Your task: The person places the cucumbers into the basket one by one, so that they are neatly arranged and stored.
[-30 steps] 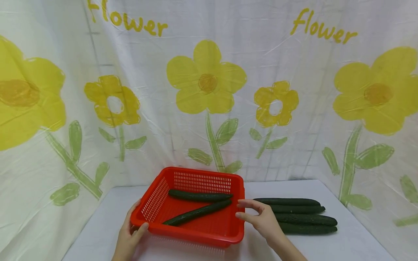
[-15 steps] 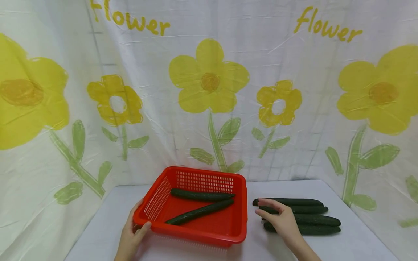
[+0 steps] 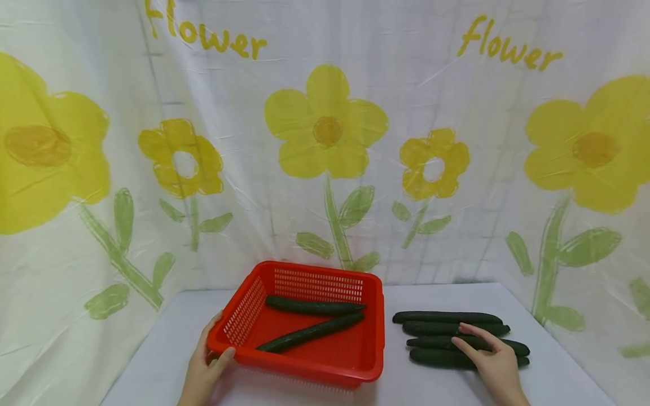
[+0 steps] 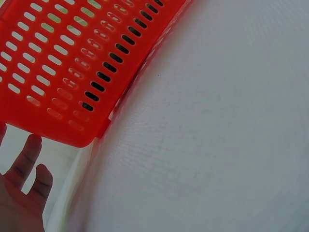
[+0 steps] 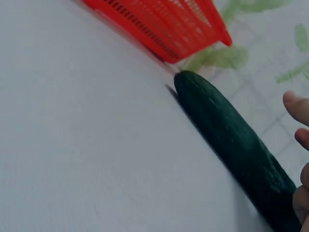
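Note:
A red plastic basket (image 3: 304, 367) with slotted walls stands on the table, two dark green cucumbers (image 3: 311, 332) lying inside. My left hand (image 3: 205, 367) holds its front left corner, thumb over the rim and fingers along the outside; the left wrist view shows fingertips (image 4: 34, 140) right at the basket's edge. Right of the basket, several cucumbers (image 3: 431, 341) lie side by side. Over the two nearest ones hovers my right hand (image 3: 495, 365), thumb and fingers apart. The front cucumber (image 5: 227, 130) fills much of the right wrist view, with fingers (image 5: 297, 106) at that view's right edge.
The table (image 3: 406, 389) has a white cover. Behind it and at both sides hangs a white curtain (image 3: 244, 225) printed with yellow flowers. The basket's right wall stands a short way from the cucumbers' left ends.
My right hand has moved from beside the basket's right rim rightwards, over the cucumbers on the table. My left hand keeps its hold on the basket corner.

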Demonstrator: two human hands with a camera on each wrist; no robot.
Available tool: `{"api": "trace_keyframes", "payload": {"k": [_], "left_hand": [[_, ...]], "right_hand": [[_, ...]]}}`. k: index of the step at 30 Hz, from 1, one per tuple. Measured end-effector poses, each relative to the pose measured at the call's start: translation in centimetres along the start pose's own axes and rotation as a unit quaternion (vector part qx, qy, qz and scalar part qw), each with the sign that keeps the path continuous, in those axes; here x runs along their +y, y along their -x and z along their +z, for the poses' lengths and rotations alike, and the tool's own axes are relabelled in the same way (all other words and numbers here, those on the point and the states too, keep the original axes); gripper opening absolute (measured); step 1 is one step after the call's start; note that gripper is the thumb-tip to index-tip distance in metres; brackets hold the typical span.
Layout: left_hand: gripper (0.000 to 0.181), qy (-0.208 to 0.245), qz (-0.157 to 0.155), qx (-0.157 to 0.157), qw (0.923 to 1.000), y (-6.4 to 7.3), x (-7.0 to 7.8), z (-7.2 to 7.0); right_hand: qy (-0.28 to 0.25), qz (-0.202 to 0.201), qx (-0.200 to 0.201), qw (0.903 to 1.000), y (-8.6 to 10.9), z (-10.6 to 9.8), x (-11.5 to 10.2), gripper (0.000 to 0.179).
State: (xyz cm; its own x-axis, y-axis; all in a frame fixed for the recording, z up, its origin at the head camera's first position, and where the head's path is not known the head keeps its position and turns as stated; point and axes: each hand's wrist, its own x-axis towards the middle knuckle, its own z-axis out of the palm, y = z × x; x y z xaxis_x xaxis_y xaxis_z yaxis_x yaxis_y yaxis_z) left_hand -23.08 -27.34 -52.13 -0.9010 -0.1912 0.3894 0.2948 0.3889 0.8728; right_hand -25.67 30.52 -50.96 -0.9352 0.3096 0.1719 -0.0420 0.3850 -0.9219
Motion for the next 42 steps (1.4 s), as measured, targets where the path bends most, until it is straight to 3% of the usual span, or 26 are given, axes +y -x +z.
{"api": "trace_keyframes", "payload": {"k": [6,10,14,17,21,26,30,34,39,42], "left_hand": [[0.073,0.0,-0.011,-0.007,0.9999,0.0,0.1,-0.2],[0.073,0.001,-0.011,-0.007,0.9999,0.0,0.1,-0.1],[0.074,0.003,-0.01,-0.008,0.9999,0.0,0.2,-0.1],[0.073,0.002,-0.011,-0.008,0.9999,0.0,0.3,-0.1],[0.073,-0.006,-0.009,-0.006,0.9999,-0.1,0.3,-0.1],[0.074,-0.01,0.003,-0.001,0.9999,-0.1,0.1,0.0],[0.075,0.0,0.016,0.0,0.9999,-0.2,0.0,0.2],[0.074,-0.003,0.007,0.0,1.0,-0.3,0.1,0.2],[0.073,-0.004,-0.009,-0.003,0.9999,-0.1,0.2,0.1],[0.073,-0.002,-0.014,-0.006,0.9999,0.0,0.3,0.0]], "right_hand": [[0.036,-0.014,0.038,0.9985,-0.3,-0.8,1.5,0.057],[0.05,-0.011,0.036,0.998,-0.4,-0.9,1.9,0.059],[0.057,0.008,0.007,0.9983,-0.4,-0.9,2.0,0.062],[0.078,0.026,-0.045,0.9956,-0.4,-1.1,2.0,0.059],[0.106,0.045,-0.122,0.9857,-0.7,-1.8,1.9,0.053],[0.121,0.043,-0.178,0.9757,-1.1,-2.9,1.7,0.048],[0.121,0.054,-0.187,0.9733,-1.2,-3.3,1.5,0.053],[0.139,0.071,-0.177,0.9718,-1.2,-3.1,1.3,0.057],[0.184,0.053,-0.169,0.9669,-1.3,-3.0,1.7,0.055],[0.183,0.04,-0.173,0.9669,-1.1,-3.1,2.0,0.054]]}}
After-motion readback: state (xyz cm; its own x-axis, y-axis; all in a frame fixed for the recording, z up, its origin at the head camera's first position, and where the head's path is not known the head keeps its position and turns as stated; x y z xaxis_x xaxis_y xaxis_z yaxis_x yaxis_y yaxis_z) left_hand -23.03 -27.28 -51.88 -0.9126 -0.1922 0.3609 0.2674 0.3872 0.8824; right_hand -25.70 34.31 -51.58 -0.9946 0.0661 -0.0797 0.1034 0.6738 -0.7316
